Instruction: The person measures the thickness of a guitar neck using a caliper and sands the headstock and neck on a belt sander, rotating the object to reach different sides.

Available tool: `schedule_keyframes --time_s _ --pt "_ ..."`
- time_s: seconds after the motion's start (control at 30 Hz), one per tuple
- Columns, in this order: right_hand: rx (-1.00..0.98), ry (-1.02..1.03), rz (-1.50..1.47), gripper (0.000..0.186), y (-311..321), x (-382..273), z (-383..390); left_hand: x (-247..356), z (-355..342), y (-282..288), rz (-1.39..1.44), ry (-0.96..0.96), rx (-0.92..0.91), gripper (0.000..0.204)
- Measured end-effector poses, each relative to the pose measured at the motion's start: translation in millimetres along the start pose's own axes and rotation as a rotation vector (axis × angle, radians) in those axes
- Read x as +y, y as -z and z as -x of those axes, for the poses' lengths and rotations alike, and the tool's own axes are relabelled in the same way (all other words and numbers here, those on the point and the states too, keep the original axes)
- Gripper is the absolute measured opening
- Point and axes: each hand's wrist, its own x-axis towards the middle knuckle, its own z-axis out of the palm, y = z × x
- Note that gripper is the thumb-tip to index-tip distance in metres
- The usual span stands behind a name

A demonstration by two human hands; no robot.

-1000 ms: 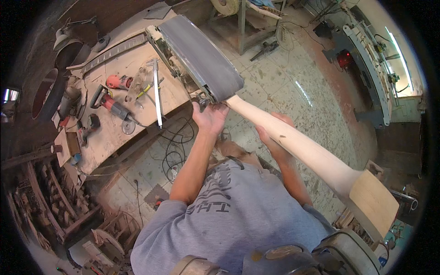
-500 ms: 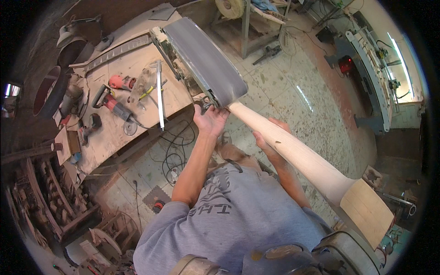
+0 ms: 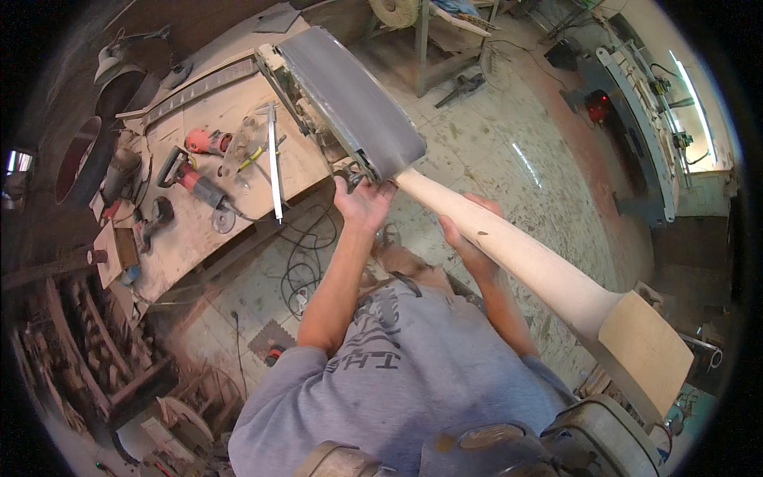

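Observation:
A long pale wooden furniture leg (image 3: 517, 250), round and tapered with a blocky squared end, slants from the sander down to the lower right. A small dark mark shows on its side. The narrow end meets the lower end of a grey sanding belt (image 3: 350, 99) on a belt sander. Around the leg's upper middle, my right hand (image 3: 470, 230) is closed, thumb on the near side. My left hand (image 3: 364, 204) is palm up under the sander's end, thumb spread away. Its fingers are stretched toward the leg's narrow tip; the fingertips are partly hidden there.
A workbench (image 3: 270, 219) at left carries a red-and-black angle grinder (image 3: 199, 187), a caliper (image 3: 274, 163) and other power tools. Cables (image 3: 306, 262) lie coiled on the floor below. Wooden parts (image 3: 95, 350) are stacked at lower left. A large machine (image 3: 628, 135) stands at far right.
The leg's block end has shifted slightly right in view, and the round shaft appears slightly turned. Both hands stay near the same places. The whole view has moved a little.

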Motion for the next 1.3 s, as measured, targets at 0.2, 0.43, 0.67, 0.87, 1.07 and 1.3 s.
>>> schedule_keyframes --time_s 0.2,0.43,0.67,0.87,1.07,1.3 --pt "0.008 0.043 0.019 0.055 34 1 33 -6 35 9 0.034 0.051 -0.079 0.101" --pt "0.023 0.007 0.08 0.052 53 -18 42 -13 47 -1 0.039 0.09 -0.153 0.1" --pt "0.052 -0.016 -0.007 0.056 19 -8 21 -5 16 2 0.063 0.037 -0.083 0.083" --pt "-0.009 0.05 0.09 0.058 10 0 7 2 -1 7 0.047 0.019 -0.012 0.082" --pt "-0.008 0.025 0.046 0.059 9 2 4 -4 11 -6 0.034 0.006 -0.006 0.086" --pt "-0.064 -0.107 -0.239 0.056 1 -1 4 16 -2 12 -0.096 0.058 0.079 0.076"
